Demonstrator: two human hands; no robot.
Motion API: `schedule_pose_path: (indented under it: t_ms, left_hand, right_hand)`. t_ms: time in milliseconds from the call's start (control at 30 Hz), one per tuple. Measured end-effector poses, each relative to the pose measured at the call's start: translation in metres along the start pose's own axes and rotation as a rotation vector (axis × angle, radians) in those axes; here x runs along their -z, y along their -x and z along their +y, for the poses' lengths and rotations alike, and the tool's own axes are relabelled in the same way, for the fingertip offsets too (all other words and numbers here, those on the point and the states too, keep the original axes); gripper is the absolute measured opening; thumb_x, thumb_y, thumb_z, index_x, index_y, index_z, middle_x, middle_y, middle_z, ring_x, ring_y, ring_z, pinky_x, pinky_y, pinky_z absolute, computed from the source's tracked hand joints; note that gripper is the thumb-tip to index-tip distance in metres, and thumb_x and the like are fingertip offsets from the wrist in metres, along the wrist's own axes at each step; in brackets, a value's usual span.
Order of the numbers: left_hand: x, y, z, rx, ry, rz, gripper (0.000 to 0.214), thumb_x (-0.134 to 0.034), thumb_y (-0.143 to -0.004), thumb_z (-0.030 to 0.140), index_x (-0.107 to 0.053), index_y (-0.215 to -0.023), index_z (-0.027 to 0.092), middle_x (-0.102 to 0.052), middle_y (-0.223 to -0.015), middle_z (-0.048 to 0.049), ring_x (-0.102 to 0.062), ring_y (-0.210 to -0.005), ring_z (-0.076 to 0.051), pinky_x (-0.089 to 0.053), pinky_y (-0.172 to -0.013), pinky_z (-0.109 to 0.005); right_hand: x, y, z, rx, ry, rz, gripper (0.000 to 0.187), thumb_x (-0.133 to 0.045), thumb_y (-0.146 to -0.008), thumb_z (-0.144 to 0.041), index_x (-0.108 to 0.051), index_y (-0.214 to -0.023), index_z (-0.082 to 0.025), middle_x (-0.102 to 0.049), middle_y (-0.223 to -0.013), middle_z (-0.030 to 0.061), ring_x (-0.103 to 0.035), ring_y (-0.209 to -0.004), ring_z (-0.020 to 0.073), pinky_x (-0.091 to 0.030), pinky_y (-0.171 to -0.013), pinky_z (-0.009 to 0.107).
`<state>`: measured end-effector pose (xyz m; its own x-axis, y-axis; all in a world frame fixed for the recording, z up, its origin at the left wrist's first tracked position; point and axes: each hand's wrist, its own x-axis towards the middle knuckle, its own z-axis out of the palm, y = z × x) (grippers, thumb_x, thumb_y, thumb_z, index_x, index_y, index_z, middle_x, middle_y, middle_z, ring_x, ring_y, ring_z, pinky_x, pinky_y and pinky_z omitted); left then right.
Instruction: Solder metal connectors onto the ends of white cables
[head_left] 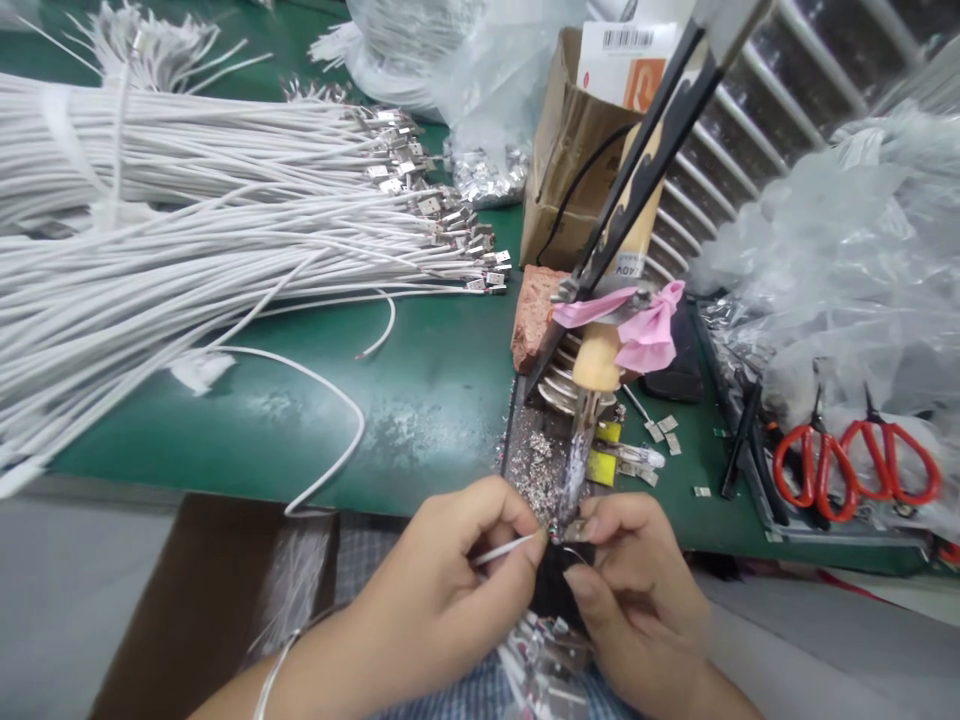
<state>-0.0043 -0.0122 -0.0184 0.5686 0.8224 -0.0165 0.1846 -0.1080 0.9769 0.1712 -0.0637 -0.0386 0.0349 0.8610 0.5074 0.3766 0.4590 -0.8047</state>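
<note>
My left hand (450, 590) is closed, thumb and forefinger pinching a thin white cable (504, 550) whose end points to the right. Opposite it, my right hand (649, 590) is closed with its fingertips on a small metal connector (576, 530). A thin curved wire shows near the right thumb; where it leads is hidden. Between both hands hangs the tip of a soldering iron (581, 450), its wooden handle (598, 358) fixed to a stand and tied with pink cloth (649, 330). Beneath the iron lie many solder crumbs (538, 465).
Bundles of white cables (225, 230) with metal plugs cover the left of the green table (420, 400). A brick (534, 305) and a cardboard box (555, 190) stand behind the iron. Red-handled scissors (814, 470) and plastic bags (825, 250) lie right. More cable ends (544, 665) rest on the lap.
</note>
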Motion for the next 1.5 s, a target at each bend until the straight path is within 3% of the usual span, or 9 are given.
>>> schedule_pose_path:
  t_ms: [1000, 1500]
  left_hand:
    - [-0.0021, -0.0017, 0.0039, -0.035, -0.079, 0.058, 0.016, -0.049, -0.092, 0.017, -0.053, -0.076, 0.018, -0.047, -0.054, 0.0067, -0.041, -0.046, -0.007, -0.031, -0.043, -0.018]
    - [-0.0016, -0.0009, 0.0023, -0.049, -0.103, 0.041, 0.015, -0.048, -0.090, 0.014, -0.052, -0.077, 0.019, -0.048, -0.055, 0.0069, -0.042, -0.045, -0.007, -0.031, -0.043, -0.017]
  right_hand:
    - [0.0028, -0.0010, 0.0011, 0.036, -0.002, -0.027, 0.018, -0.057, -0.094, -0.017, -0.054, -0.076, -0.021, -0.056, -0.092, 0.0040, -0.063, -0.083, 0.0176, -0.059, -0.070, 0.033]
    - [0.0014, 0.0017, 0.0030, 0.019, 0.004, -0.043, 0.019, -0.056, -0.096, -0.017, -0.053, -0.077, -0.021, -0.055, -0.094, 0.0032, -0.063, -0.087, 0.0158, -0.059, -0.073, 0.030]
